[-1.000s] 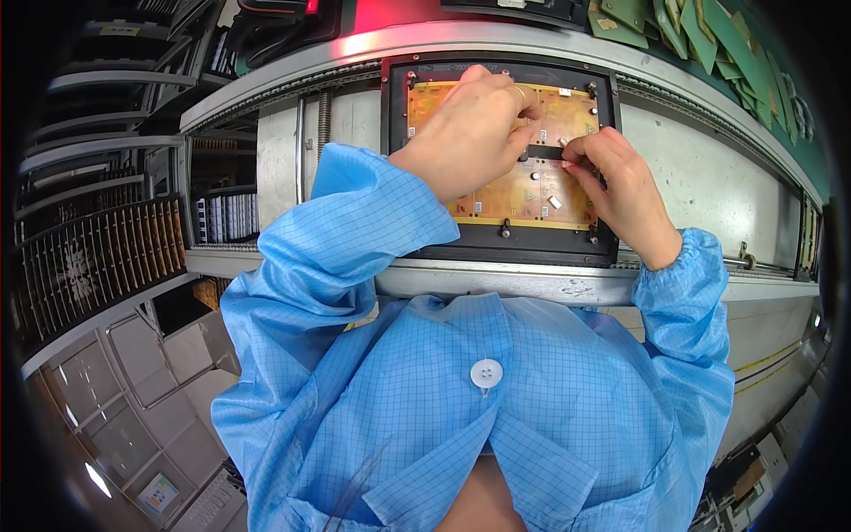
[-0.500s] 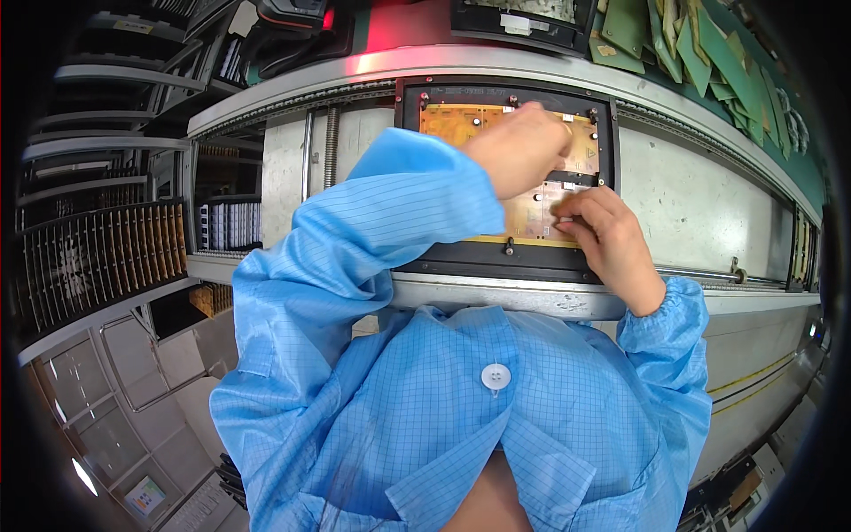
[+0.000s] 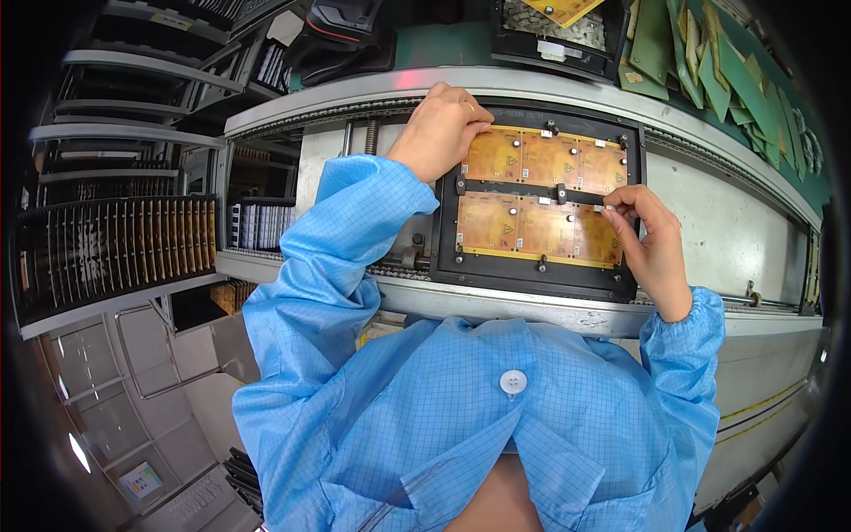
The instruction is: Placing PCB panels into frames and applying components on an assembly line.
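Two yellow-orange circuit board panels, an upper one and a lower one, lie flat in a black frame. Small black pegs and clips line their edges, and a few white connectors sit on them. My left hand reaches over the frame's far left corner, fingertips drawn together at the upper panel's corner; what they grip, if anything, is hidden. At the far right corner of the lower panel, my right hand pinches a small white part between thumb and forefinger.
The frame rests between metal conveyor rails. A black bin of small pale parts, with a yellow board on top, stands beyond the far rail. Green sheets lean at far right. At left is a rack of upright boards.
My left hand has moved left, from above the upper panel's right part to its left corner. My right hand has shifted farther away, toward the lower panel's far edge. The view has shifted too.
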Motion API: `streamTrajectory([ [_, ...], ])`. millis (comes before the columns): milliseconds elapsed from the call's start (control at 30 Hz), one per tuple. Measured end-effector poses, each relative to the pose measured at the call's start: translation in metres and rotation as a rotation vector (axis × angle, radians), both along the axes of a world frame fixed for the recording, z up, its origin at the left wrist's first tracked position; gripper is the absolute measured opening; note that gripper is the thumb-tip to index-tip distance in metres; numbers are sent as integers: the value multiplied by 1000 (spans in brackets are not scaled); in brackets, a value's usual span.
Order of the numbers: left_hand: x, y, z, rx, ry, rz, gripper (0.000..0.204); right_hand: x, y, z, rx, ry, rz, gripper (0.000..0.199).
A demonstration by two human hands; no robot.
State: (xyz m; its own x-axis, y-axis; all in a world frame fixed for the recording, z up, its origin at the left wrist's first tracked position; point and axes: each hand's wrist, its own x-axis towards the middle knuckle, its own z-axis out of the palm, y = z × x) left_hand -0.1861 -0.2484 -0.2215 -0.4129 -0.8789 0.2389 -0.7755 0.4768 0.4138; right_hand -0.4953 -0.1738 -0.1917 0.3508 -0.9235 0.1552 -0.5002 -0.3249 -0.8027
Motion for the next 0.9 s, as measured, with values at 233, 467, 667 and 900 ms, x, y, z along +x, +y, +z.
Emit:
streamTrajectory([
  [233,-2,4,-5,-19,-6,2,15,-10,3,-1,3,2,-14,14],
  [467,-4,4,-11,-56,61,9,14,-8,6,0,34,17,-13,15],
  [667,-4,5,-19,-106,156,7,13,1,9,4,16,-47,0,17],
  [900,-4,2,-23,-107,189,-3,11,14,12,8,-10,-31,-18,17],
])
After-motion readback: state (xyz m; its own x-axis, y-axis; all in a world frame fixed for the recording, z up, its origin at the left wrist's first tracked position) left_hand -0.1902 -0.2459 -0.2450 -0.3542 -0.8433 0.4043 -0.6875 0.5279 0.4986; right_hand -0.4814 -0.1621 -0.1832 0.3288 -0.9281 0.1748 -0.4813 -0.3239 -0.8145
